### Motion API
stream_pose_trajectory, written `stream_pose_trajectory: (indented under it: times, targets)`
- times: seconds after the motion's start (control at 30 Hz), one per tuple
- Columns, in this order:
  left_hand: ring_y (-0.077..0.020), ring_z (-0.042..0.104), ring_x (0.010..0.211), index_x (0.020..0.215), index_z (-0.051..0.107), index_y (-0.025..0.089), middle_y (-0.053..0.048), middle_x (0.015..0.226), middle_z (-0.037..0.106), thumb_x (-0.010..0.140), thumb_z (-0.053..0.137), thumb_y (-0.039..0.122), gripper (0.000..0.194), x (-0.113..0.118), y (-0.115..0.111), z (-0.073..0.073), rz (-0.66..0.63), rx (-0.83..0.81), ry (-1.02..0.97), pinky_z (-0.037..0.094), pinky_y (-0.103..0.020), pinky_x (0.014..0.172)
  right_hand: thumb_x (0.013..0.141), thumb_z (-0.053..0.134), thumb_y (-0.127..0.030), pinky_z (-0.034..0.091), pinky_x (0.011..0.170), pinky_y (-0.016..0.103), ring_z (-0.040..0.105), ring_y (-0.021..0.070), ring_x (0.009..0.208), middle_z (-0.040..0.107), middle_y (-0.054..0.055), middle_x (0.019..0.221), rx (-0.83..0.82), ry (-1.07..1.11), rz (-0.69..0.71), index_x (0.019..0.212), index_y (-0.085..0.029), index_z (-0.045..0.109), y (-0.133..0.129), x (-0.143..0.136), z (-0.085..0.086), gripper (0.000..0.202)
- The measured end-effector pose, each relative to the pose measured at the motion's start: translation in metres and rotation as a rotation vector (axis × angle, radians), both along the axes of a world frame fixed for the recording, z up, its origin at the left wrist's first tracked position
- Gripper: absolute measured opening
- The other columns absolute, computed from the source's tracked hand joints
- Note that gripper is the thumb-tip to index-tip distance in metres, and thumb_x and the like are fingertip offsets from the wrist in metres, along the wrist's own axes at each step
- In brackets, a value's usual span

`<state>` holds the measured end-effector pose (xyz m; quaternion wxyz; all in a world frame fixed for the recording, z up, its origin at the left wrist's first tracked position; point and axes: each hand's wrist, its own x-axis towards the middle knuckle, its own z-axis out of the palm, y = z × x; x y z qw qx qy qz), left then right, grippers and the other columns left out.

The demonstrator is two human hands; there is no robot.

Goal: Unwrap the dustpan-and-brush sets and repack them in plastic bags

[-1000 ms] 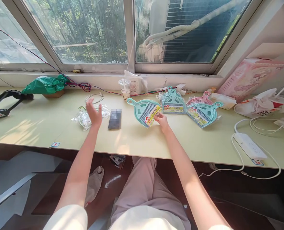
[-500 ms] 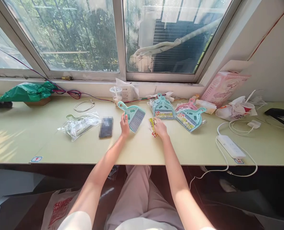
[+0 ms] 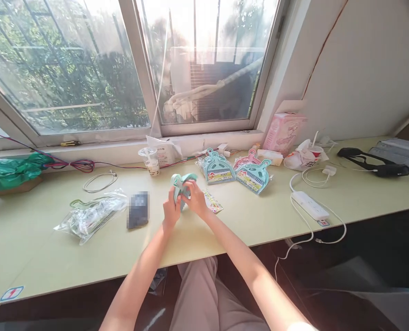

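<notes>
One pan (image 3: 178, 180), gripped from both sides

The left hand (image 3: 171, 210) and right hand (image 3: 196, 198) are both closed on the mint pan, the left at its left side, the right at its right. It is held upright at the middle of the desk (image 3: 242, 227); whether it touches the surface cannot be told.

A printed card (image 3: 213, 202) lies just beside the right hand. Left of the hands are a phone (image 3: 138, 210), blurred, and a clear bag (image 3: 96, 215). Behind stands a cup (image 3: 151, 162). To the right lie wrapped mint sets (image 3: 218, 162), near a pink set (image 3: 249, 157). Farther right, a white power strip (image 3: 309, 206) rests near the front edge.
</notes>
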<state>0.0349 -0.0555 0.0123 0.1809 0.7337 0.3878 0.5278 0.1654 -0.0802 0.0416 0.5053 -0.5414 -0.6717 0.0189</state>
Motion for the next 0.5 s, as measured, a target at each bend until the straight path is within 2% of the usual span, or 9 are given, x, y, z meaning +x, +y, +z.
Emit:
stream_pose_trajectory:
  times: [0.1,0.2,0.33,0.43,0.5]
  targets:
    - [-0.0146,0.043,0.054,0.135,0.046,0.015,0.0,0.064,0.05,0.097,0.034,0.05,0.054,-0.003,0.004,0.0,-0.002,0.019,-0.029,0.033,-0.028,0.056,0.09,0.054,-0.03,0.046,0.074,0.025,0.062,0.0141,0.078,0.063,0.002,0.105,-0.073,0.066,-0.054,0.105,-0.024,0.055,-0.001,-0.006,0.007,0.016]
    - [-0.0128,0.039,0.052,0.132,0.051,0.015,0.002,0.06,0.047,0.096,0.035,0.052,0.054,-0.004,0.008,-0.001,0.002,0.05,-0.071,0.032,-0.027,0.055,0.087,0.057,-0.03,0.046,0.073,0.026,0.061,0.0128,0.07,0.063,0.003,0.106,-0.108,0.104,-0.116,0.104,-0.022,0.057,0.0,-0.008,0.016,0.019]
    - [-0.0117,0.034,0.05,0.127,0.056,0.013,0.004,0.056,0.04,0.094,0.037,0.055,0.057,-0.003,0.008,-0.004,0.008,0.08,-0.133,0.031,-0.027,0.053,0.081,0.06,-0.023,0.046,0.069,0.026,0.056,0.011,0.061,0.063,0.004,0.098,-0.105,0.024,-0.049,0.089,-0.019,0.062,-0.001,-0.008,0.027,0.009]
    - [-0.0115,0.03,0.049,0.119,0.061,0.012,0.006,0.053,0.033,0.092,0.036,0.061,0.061,-0.002,0.007,-0.002,0.013,0.057,-0.215,0.03,-0.027,0.052,0.075,0.063,-0.02,0.045,0.069,0.025,0.057,0.0122,0.063,0.063,0.004,0.091,-0.08,-0.01,-0.013,0.082,-0.018,0.062,-0.007,-0.005,0.038,0.007]
    - [-0.0136,0.039,0.054,0.113,0.062,0.013,0.003,0.058,0.041,0.092,0.034,0.062,0.061,-0.005,0.011,0.005,0.081,0.042,-0.297,0.037,-0.029,0.057,0.071,0.066,-0.018,0.045,0.07,0.025,0.058,0.0134,0.067,0.065,0.005,0.09,-0.093,-0.027,0.004,0.079,-0.017,0.062,-0.015,0.003,0.047,0.009]
